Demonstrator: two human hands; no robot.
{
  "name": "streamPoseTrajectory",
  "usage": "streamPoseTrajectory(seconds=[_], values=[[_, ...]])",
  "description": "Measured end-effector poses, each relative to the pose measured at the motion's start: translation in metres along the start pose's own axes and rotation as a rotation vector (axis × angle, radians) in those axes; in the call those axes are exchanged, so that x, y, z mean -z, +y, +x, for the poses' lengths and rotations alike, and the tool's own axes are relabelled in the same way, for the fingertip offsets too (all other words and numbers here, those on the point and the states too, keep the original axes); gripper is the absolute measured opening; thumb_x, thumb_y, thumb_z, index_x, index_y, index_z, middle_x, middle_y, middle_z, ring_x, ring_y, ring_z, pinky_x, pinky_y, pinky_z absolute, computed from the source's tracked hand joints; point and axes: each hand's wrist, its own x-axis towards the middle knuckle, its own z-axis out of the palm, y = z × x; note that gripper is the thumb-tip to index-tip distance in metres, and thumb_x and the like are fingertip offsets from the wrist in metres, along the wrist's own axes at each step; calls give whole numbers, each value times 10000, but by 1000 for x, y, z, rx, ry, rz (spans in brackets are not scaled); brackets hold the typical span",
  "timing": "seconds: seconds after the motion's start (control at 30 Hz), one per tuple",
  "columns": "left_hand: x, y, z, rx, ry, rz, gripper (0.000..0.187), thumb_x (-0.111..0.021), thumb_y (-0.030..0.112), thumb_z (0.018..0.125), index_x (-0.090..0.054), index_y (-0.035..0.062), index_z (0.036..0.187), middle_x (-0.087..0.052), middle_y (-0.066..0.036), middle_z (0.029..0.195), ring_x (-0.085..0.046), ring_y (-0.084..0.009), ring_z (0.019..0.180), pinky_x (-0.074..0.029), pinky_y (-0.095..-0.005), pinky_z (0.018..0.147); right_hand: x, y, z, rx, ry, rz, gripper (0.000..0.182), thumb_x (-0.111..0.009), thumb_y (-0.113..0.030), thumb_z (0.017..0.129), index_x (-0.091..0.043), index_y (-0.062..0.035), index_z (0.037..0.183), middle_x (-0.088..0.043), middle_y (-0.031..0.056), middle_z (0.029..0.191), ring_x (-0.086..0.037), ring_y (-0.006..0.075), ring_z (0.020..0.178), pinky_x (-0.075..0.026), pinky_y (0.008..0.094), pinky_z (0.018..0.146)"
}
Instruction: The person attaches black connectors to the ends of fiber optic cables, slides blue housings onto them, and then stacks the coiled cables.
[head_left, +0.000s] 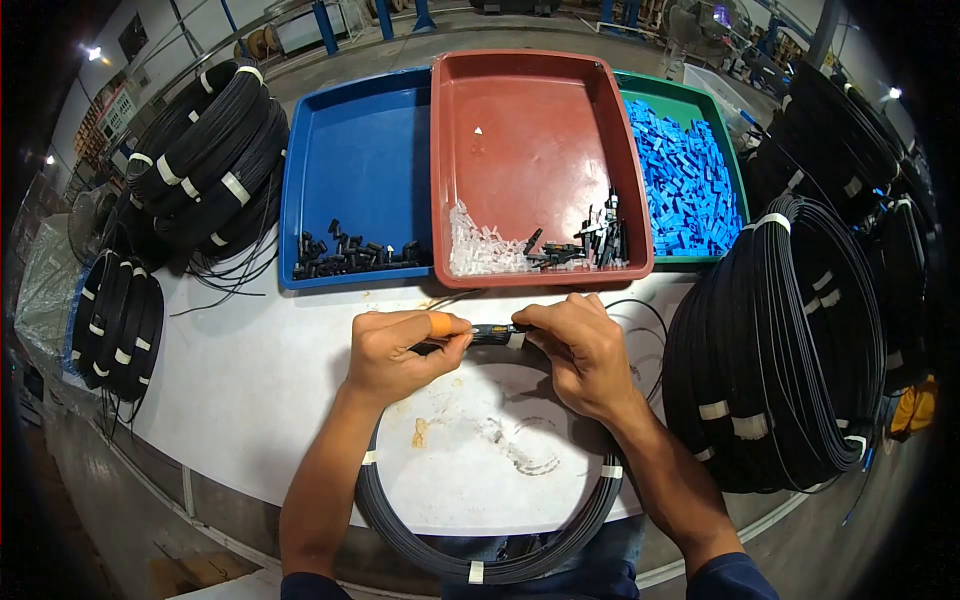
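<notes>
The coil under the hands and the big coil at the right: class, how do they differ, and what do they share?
The front coil is a slim ring; the right coil is a thick, deep bundle. The front coil reaches past the near edge of the table; the right coil stands upon it. Both are black, with white bands.

No text, number or brand can be read. The black piece at mid-scene bears a small yellow mark, too tiny to make out. White bands on the near coil show no legible writing. Marks on the far-left panel are too small.
</notes>
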Motion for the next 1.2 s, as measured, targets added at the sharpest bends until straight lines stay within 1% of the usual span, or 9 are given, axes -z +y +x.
streamPoseTrajectory(seconds=[0.13, 0.2, 0.5, 0.6, 0.73, 0.93, 1.0, 1.13, 1.2], values=[[0, 0, 0, -11, -7, 0, 130, -825, -10, 737, -773, -10, 856, -768, -89, 771, -728, -137, 619, -578, -235, 576, 0, 0, 0, 3, 2, 5, 288, -709, 38, 763, -707, -68, 1031, -619, 46, 756, -541, 236, 695, -360, 363, 692], [0, 0, -1, -2, -4, -4, 126, -826, -11, 733, -770, -9, 846, -768, -85, 772, -727, -139, 617, -574, -236, 569, 2, -2, 1, -13, -18, -14, 237, -724, 54, 795, -732, -34, 1015, -697, 76, 807, -534, 225, 662, -398, 356, 683], [2, 5, -1, -113, -47, 130, 121, -827, 16, 739, -777, 11, 849, -753, -78, 737, -711, -160, 579, -548, -251, 537, 4, -4, 0, 13, -24, -52, 249, -738, 55, 756, -754, -48, 982, -690, 62, 746, -535, 210, 611, -377, 349, 654], [3, 5, 0, -94, -50, 109, 126, -832, 19, 736, -775, 8, 849, -745, -79, 721, -703, -162, 564, -543, -254, 528, 1, -1, -2, -65, -51, 43, 248, -744, 51, 742, -759, -52, 967, -678, 61, 721, -535, 201, 596, -372, 355, 645], [4, 5, -1, -117, -94, 130, 116, -830, 20, 763, -766, -7, 856, -745, -84, 737, -694, -168, 565, -540, -264, 500, 3, -4, -1, -41, -56, -4, 265, -742, 64, 731, -760, -55, 967, -672, 58, 708, -528, 198, 585, -372, 354, 642], [0, 8, 0, -113, -60, -34, 189, -855, -13, 724, -770, -24, 893, -766, -109, 782, -750, -184, 661, -588, -250, 581, 2, -1, 3, 6, 24, -32, 310, -726, 99, 701, -758, -64, 962, -645, 28, 692, -534, 197, 634, -397, 333, 683], [3, 9, -5, 92, -114, -290, 240, -871, -26, 699, -771, -36, 918, -775, -123, 810, -769, -186, 721, -608, -253, 639, 3, -5, 4, 29, 5, -47, 341, -720, 115, 677, -753, -74, 959, -638, 11, 712, -538, 195, 682, -402, 329, 718], [4, 11, -6, 214, -121, -379, 283, -887, -21, 683, -769, -49, 939, -776, -123, 811, -768, -179, 729, -614, -261, 670, 3, -6, 3, 23, -22, -33, 384, -716, 124, 629, -748, -77, 954, -649, 0, 743, -540, 193, 707, -400, 327, 738], [8, 12, -3, 215, -176, -312, 321, -914, -2, 648, -771, -52, 931, -775, -123, 800, -767, -171, 726, -614, -258, 679, 3, -5, 3, 128, -43, -59, 425, -710, 127, 584, -745, -76, 955, -656, -7, 752, -541, 190, 704, -398, 326, 733]])
